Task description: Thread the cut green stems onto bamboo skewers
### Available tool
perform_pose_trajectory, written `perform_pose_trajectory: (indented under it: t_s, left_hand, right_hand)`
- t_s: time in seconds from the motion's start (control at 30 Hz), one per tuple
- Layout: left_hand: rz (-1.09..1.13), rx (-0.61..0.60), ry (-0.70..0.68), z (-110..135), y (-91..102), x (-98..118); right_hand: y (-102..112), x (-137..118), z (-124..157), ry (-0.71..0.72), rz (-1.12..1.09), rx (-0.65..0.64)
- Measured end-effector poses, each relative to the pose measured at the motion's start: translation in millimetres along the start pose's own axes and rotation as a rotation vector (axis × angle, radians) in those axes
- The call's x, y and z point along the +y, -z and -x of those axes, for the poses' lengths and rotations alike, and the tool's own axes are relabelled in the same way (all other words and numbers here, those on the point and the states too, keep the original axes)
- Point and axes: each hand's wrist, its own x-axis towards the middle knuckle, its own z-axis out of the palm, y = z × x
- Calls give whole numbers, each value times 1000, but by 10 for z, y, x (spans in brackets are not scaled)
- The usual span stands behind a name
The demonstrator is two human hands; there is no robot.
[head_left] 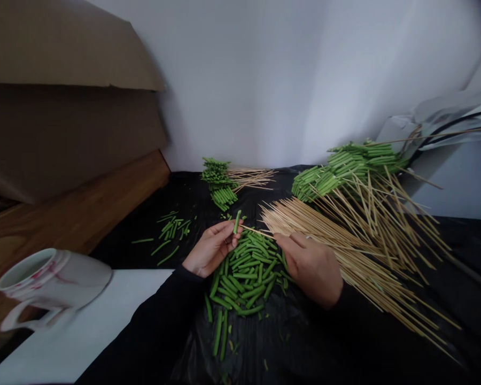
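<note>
My left hand (211, 247) pinches a short green bean piece (237, 221) upright between thumb and fingers. My right hand (310, 264) is closed round a thin bamboo skewer (256, 231) whose tip points left at that piece, nearly touching it. Below both hands lies a pile of cut green bean pieces (244, 275) on a black plastic sheet (192, 187). Both arms wear black sleeves.
A big heap of loose bamboo skewers (369, 240) spreads to the right. Skewered bean bundles lie at the back (221, 184) and back right (344, 166). Scattered bean scraps (170, 232) lie left. A white mug (50, 283) sits on a white board at the left edge, beside cardboard.
</note>
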Motion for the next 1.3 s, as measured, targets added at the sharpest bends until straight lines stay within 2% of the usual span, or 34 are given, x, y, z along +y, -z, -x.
perform_pose_trajectory:
  t_s: [0.17,0.47,0.87,1.3]
  left_hand:
    - [-1,18,-4,11,0,2]
    - [108,38,111,4,-30,48]
    - [45,66,8,-19,9,8]
    - [41,64,12,3,-11,13]
  right_hand:
    - [-13,5,5,5,27,-1]
    - [21,-9,-9,-22,57,-59]
    - [19,-2,-3,-5,-17,41]
    - [-9,-5,12,-6,27,-9]
